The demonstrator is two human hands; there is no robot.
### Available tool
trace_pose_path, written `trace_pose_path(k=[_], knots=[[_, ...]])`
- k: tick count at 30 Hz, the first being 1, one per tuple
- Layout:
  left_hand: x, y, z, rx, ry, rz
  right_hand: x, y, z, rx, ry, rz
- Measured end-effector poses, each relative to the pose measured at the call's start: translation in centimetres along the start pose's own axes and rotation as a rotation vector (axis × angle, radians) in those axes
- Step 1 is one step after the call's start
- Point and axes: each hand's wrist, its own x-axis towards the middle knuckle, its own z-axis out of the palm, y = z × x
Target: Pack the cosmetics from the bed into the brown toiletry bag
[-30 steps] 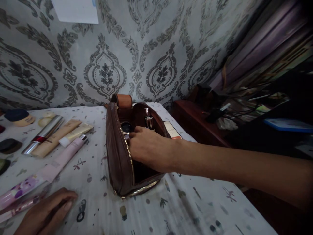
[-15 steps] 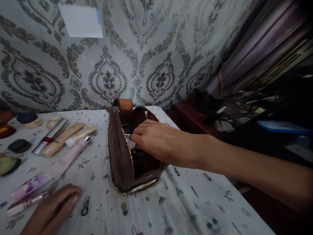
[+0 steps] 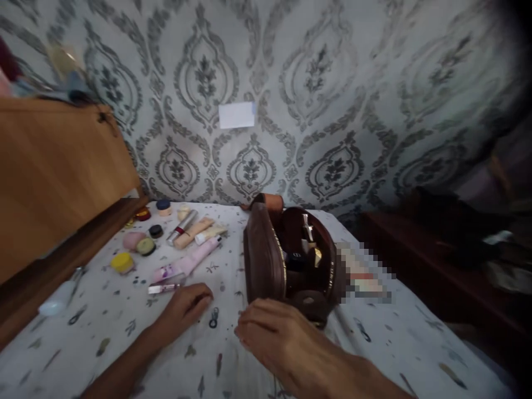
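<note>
A brown zip bag [image 3: 266,260] stands unzipped on the patterned white cloth [image 3: 166,360]. Inside show a black round-edged item [image 3: 294,259], small silvery pieces and a gold-coloured piece [image 3: 317,257]. My right hand [image 3: 286,338] is just in front of the bag, knuckles up and fingers bent together; anything under them is hidden. Resting on the cloth to the left, my left hand [image 3: 189,305] has loosely bent fingers, thumb a little apart, nothing seen in it. Close to it lie a small pink-and-clear tube [image 3: 162,288] and a pink tube [image 3: 201,256].
Beyond the left hand lie a silver tube [image 3: 183,227], a beige tube [image 3: 193,233], several small jars and a yellow-lidded pot [image 3: 122,262]. A wooden panel [image 3: 62,183] borders the left side. Right of the bag is a pixelated item [image 3: 366,274]. The patterned wall [image 3: 270,66] rises behind.
My right hand has come out of the bag to its front. The left hand stays on the cloth near the tubes. The view has swung left and back, showing the wooden panel.
</note>
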Motion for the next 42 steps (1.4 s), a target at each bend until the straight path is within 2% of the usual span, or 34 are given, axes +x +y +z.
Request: trace_pose_path(k=[2,4,8,12,16,19,23,25,28,30,33,42], knots=[[-0.1,-0.1,0.0,-0.008,0.011,0.006,0.5,-0.2,2.7,0.074,-0.074,0.034],[-0.2,0.0,0.1,-0.029,0.026,0.008,0.9,0.1,5.2,0.153,-0.066,0.075],[-0.3,0.2,0.0,-0.093,0.057,0.019,2.2,1.0,9.2,0.329,0.069,0.198],[-0.3,-0.2,0.0,-0.156,0.135,0.035,4.8,1.7,12.0,0.578,0.242,0.364],[-0.3,-0.8,0.0,-0.201,0.265,0.048,7.4,1.5,13.8,0.940,0.333,0.529],[-0.3,-1.3,-0.7,-0.243,0.337,0.017,8.1,1.0,14.8,0.995,0.444,0.612],[-0.3,-2.6,-3.7,-0.329,0.498,-0.044,7.4,0.4,15.4,0.902,0.469,0.561],[-0.4,-3.9,-5.7,-0.268,0.619,-0.086,7.1,0.3,15.4,0.866,0.460,0.541],[-0.5,-6.1,-8.2,-0.217,0.670,-0.133,6.8,0.3,15.2,0.854,0.454,0.551],[-0.6,-7.2,-9.0,-0.174,0.661,-0.154,6.9,0.3,15.1,0.870,0.449,0.550],[-0.9,-7.6,-9.1,-0.081,0.621,-0.151,6.9,0.3,15.0,0.872,0.444,0.536],[-1.6,-3.4,-7.6,0.285,0.305,0.035,6.8,0.7,15.6,0.795,0.452,0.504]])
